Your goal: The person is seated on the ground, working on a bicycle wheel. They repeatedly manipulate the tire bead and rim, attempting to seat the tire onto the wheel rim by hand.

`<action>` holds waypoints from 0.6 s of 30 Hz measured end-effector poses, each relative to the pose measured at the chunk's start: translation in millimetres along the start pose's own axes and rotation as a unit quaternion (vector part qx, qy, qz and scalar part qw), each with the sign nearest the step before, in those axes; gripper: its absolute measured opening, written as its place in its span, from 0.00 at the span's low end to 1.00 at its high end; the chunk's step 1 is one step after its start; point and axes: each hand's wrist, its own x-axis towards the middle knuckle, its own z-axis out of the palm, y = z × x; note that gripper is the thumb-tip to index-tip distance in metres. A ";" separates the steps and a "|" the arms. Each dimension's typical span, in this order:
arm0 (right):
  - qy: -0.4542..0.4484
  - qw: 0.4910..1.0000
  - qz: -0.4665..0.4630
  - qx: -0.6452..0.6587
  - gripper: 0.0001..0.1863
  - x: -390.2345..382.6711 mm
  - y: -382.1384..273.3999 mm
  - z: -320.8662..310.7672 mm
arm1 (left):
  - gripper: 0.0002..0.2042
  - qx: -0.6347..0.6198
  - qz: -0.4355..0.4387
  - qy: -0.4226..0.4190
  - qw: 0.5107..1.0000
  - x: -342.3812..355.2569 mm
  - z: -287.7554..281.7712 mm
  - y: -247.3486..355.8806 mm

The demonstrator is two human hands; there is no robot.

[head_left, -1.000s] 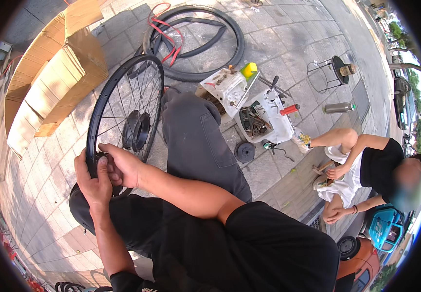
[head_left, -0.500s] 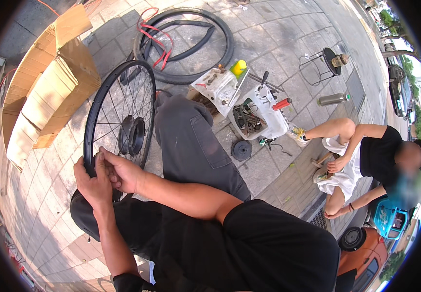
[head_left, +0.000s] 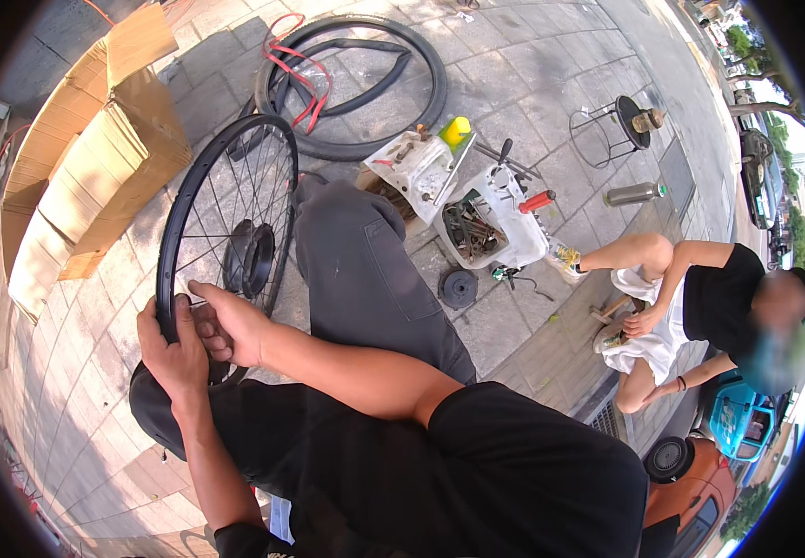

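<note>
A black spoked bicycle wheel (head_left: 172,232) without a tyre stands tilted between my legs, its hub (head_left: 252,258) facing right. My left hand (head_left: 175,361) is wrapped round the near part of the rim, thumb lying on its inner side. Just to the right, my right hand (head_left: 232,327) sits beside the rim among the near spokes. Its fingers are curled and its thumb points up the rim. Anything within those fingers is too small or hidden to make out.
A tyre with an inner tube (head_left: 439,84) and a red strap (head_left: 314,70) lies ahead. White tool containers (head_left: 523,228), a black round part (head_left: 459,288) and a flask (head_left: 635,192) are to the right. A cardboard box (head_left: 95,186) stands left. Another person (head_left: 728,288) sits at right.
My thumbs, close together before, are now apart. My left thumb has come down against the rim, and my right hand has shifted slightly. The wheel stays in nearly the same place.
</note>
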 end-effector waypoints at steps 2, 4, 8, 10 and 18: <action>-0.020 1.000 -0.002 -0.007 0.24 -5.5 0.0 -2.6 | 0.15 0.006 0.015 0.027 1.000 1.5 3.1 -0.3; -0.038 0.998 -0.033 -0.042 0.23 -10.4 -2.8 -0.8 | 0.15 -0.002 0.014 0.033 0.999 2.3 3.1 3.9; -0.042 0.998 -0.042 -0.005 0.23 3.0 -0.2 0.8 | 0.19 0.017 0.034 0.006 0.999 -1.0 0.4 8.3; -0.052 0.999 0.004 0.010 0.22 5.4 -4.6 -1.3 | 0.20 0.040 0.126 0.005 0.991 -1.0 -8.9 15.7; -0.007 1.000 -0.013 -0.020 0.27 -7.6 -2.9 6.5 | 0.19 0.052 0.072 0.010 0.996 1.0 -0.9 -0.2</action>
